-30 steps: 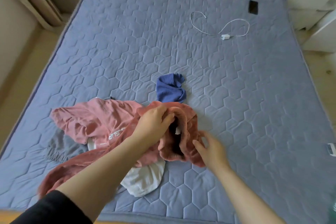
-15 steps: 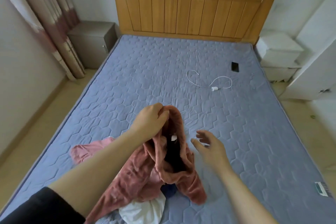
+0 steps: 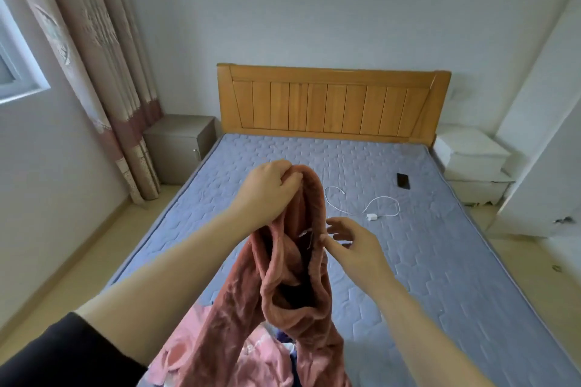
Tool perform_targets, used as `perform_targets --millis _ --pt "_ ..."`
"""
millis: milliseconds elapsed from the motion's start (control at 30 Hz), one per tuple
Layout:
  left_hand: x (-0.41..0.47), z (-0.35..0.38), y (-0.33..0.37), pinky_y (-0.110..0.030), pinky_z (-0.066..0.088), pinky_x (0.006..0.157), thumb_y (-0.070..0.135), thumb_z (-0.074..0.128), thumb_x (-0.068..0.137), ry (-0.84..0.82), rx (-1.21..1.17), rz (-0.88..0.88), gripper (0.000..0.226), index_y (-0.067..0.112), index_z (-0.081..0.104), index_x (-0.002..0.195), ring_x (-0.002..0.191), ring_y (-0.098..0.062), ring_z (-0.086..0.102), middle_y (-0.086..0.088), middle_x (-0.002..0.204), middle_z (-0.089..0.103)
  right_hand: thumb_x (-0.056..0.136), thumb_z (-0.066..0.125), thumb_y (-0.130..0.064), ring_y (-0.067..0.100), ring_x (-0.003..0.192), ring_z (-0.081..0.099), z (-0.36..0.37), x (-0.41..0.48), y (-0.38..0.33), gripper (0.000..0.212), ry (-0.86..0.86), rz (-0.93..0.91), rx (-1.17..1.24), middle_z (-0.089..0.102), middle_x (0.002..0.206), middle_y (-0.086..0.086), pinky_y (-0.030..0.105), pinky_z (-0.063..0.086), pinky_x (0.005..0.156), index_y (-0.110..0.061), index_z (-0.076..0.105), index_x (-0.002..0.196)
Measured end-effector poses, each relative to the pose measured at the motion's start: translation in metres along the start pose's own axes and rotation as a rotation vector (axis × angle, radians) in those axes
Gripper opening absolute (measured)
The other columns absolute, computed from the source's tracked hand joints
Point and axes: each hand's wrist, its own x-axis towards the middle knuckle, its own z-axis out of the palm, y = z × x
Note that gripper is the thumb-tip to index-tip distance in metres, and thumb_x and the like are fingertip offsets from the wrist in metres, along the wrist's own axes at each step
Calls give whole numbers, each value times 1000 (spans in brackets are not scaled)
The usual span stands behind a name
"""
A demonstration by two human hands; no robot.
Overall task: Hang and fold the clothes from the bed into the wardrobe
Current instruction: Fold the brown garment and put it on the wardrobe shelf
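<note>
lifted higher now, the fleece trousers (image 3: 295, 261) hang above the bed (image 3: 440, 261) — left hand (image 3: 267, 192) grips their waistband, right hand (image 3: 355, 245) open, thumb touching the fabric; pink clothes (image 3: 195, 358) lie below.

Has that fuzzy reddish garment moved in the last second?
Yes, upward. The fuzzy reddish garment lay bunched on the mattress a second ago. Now the left hand grips its top edge and it hangs above the mattress.

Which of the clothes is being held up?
The fuzzy rust-red one: the left hand grips it by its top edge. The light pink one lies low on the bed beneath it.
</note>
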Motion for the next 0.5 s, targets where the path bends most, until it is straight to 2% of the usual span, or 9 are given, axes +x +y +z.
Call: perform_targets --millis 133,233,267,367,433,500 --pt "8 -18 12 -27 31 52 24 50 95 61 -40 -1 33 15 41 64 56 -12 41 3 59 44 84 66 -23 6 93 65 -4 14 -23 23 9 -89 -47 69 99 -15 31 53 84 -27 67 107" --pt "11 -30 23 -27 40 59 26 49 95 100 -120 1 28 18 57 69 63 -10 51 4 65 57 80 63 -21 8 81 65 -1 20 -36 6 3 -137 -152 67 78 -11 31 51 73 -27 63 82" --pt "13 -34 25 -25 43 60 27 50 95 122 -166 -4 26 19 63 74 65 -7 54 5 68 61 79 61 -16 8 72 62 0 23 -38 12 13 -136 -186 63 69 -9 32 49 66 -26 59 72" --pt "18 -49 22 -13 40 50 30 51 94 194 -203 -9 26 27 64 71 58 5 54 10 63 60 77 58 -8 9 53 49 -10 32 -37 28 74 -39 -214 50 52 -6 24 36 50 -20 48 54" --pt "20 -59 8 -13 39 50 31 51 94 223 -175 -51 27 29 62 69 61 1 56 11 64 60 76 56 -8 20 58 52 -28 36 -32 24 98 17 -249 51 53 0 29 35 52 -15 49 54" --pt "18 -67 -13 -16 35 52 31 52 93 248 -136 -118 28 27 60 66 63 -2 54 11 63 59 67 50 -15 24 57 50 -53 35 -27 15 111 26 -287 50 51 1 31 31 51 -14 47 52"
